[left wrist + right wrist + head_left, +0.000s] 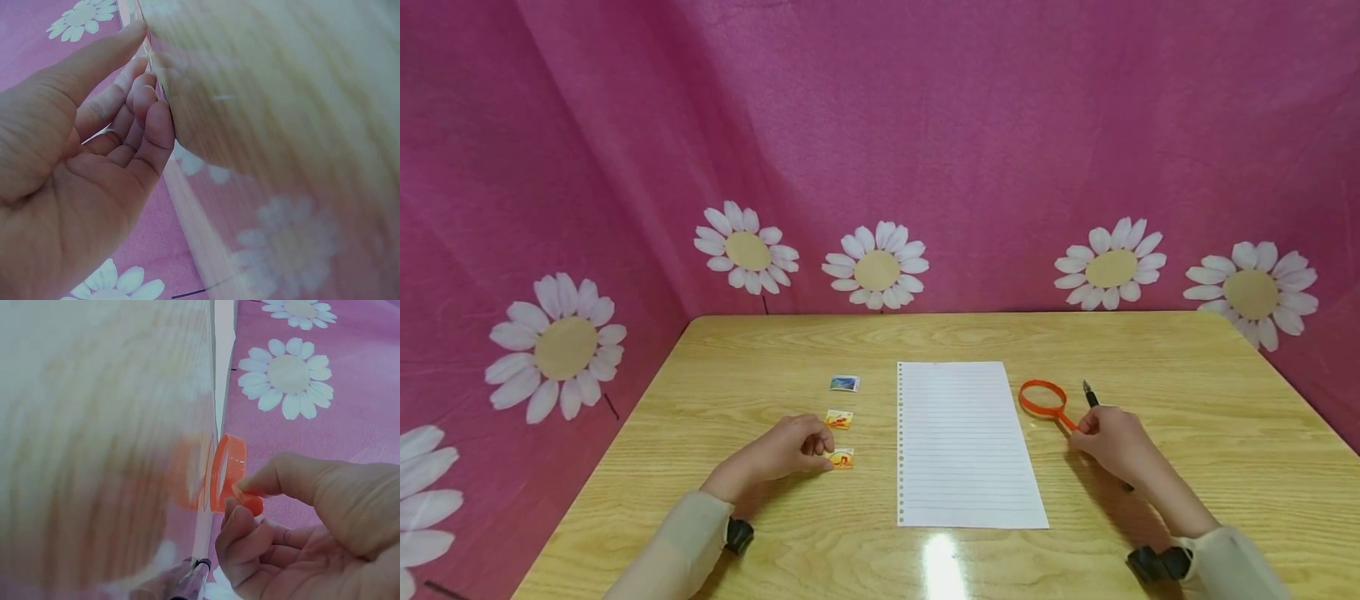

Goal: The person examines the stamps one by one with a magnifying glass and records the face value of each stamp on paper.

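Three small stamp-like cards form a column on the table: a blue one (845, 383) at the back, a yellow one (840, 419) in the middle, and another yellow one (843, 458) in front. My left hand (793, 447) rests at the left edge of the front card, fingertips down on the tabletop and thumb apart from the index finger. My right hand (1116, 442) pinches the handle of an orange magnifying glass (1042, 399) between thumb and index finger. In the right wrist view its ring (230, 469) stands close to the table surface.
A lined sheet of paper (966, 446) with punched holes lies between the hands. A black pen (1091, 394) lies partly hidden under the right hand. The wooden table (760, 350) meets a pink curtain (962, 150) with white flowers behind it.
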`<state>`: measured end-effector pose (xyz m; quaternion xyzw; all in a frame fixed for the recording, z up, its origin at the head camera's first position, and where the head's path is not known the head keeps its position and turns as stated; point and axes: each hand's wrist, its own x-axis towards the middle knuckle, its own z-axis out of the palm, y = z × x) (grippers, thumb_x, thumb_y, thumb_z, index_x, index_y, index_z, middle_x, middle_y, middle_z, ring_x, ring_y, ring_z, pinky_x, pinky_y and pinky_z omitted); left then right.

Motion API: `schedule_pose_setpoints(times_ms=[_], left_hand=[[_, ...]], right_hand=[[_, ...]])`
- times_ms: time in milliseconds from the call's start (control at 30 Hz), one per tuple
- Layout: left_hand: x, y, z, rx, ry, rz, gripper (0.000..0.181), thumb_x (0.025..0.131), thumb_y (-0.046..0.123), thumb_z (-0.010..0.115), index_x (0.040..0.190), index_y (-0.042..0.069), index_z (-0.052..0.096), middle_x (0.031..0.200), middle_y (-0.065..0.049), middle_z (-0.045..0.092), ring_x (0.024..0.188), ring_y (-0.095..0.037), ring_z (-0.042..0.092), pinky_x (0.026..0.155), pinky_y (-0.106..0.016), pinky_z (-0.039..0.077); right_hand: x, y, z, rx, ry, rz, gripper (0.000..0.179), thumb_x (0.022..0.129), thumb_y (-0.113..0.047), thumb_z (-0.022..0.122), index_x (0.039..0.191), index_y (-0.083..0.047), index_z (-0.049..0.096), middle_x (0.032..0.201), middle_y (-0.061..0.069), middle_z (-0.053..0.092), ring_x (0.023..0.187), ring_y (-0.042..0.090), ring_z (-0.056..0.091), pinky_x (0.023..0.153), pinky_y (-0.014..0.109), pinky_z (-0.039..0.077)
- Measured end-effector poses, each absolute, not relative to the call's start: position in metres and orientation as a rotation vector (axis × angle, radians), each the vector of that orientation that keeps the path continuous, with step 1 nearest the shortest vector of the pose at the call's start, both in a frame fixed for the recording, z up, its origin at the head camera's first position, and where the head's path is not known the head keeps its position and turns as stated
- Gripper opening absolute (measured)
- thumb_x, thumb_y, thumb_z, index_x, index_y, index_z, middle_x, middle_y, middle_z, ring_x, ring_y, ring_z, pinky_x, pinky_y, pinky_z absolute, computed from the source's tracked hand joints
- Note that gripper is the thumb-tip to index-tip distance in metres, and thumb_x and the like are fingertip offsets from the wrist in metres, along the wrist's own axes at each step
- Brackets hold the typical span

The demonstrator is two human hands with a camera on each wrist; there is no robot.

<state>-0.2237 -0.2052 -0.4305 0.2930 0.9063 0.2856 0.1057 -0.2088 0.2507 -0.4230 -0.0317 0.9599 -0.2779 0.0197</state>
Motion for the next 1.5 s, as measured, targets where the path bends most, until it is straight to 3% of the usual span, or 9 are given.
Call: schedule_pose_setpoints(times_ms=[867,1500], left_hand=[[-0.222,-0.206,-0.43,0.814,2.642,0.869,0.015,0.086,0.014,0.074,0.09,0.007,0.062,0.079,-0.001,0.053,0.071,-0.005,0.045,0.065,-0.018,0.04],[-0.222,-0.206,-0.429,0.771,2.634,0.871,0.014,0.088,0.017,0.072,0.094,0.009,0.063,0.084,-0.001,0.054,0.076,-0.01,0.046,0.067,-0.019,0.039]], right_hand=[[-0.198,0.264,-0.431,-0.211,3.064,-0.948,0.011,0.087,-0.011,0.069,0.087,-0.001,0.063,0.07,0.001,0.061,0.059,0.004,0.044,0.053,0.022,0.037],[-0.2,0.264,-0.437,-0.369,3.117,-1.013,0.013,0.083,-0.012,0.077,0.086,-0.006,0.066,0.073,-0.002,0.062,0.064,-0.004,0.043,0.059,0.02,0.037]])
